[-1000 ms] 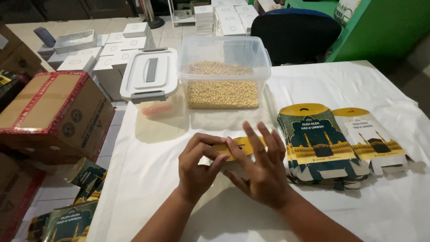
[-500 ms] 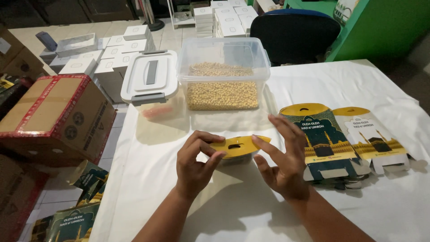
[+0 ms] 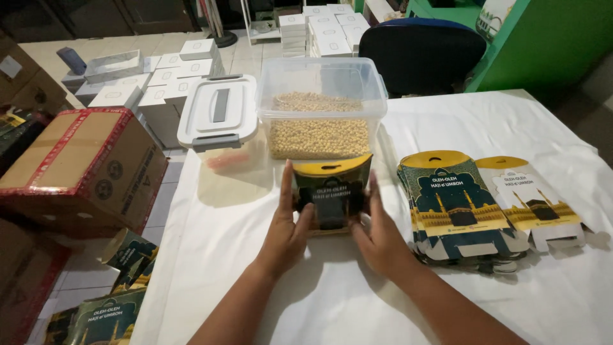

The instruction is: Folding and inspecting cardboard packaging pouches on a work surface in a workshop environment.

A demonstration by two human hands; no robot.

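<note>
Your left hand [image 3: 288, 225] and right hand [image 3: 378, 231] press flat against the two sides of a small dark-green carton [image 3: 331, 193] with a yellow arched top; you grasp it between both palms, thumbs on its front face, fingers straight along its sides. The carton stands upright on the white cloth [image 3: 255, 255], just in front of the clear tub [image 3: 321, 105]; the tub is lidless and about half full of pale beans. Its white lid [image 3: 218, 110] lies over a smaller clear box at the tub's left; something pink shows inside that box. To the right of your right hand, a stack of flat green cartons [image 3: 454, 204] lies on the cloth; a paler flat carton [image 3: 533, 201] lies just beside it. Off the table's left edge sits a brown cardboard box [image 3: 76, 166] with red tape; more green cartons [image 3: 108, 306] lie on the floor below it.
</note>
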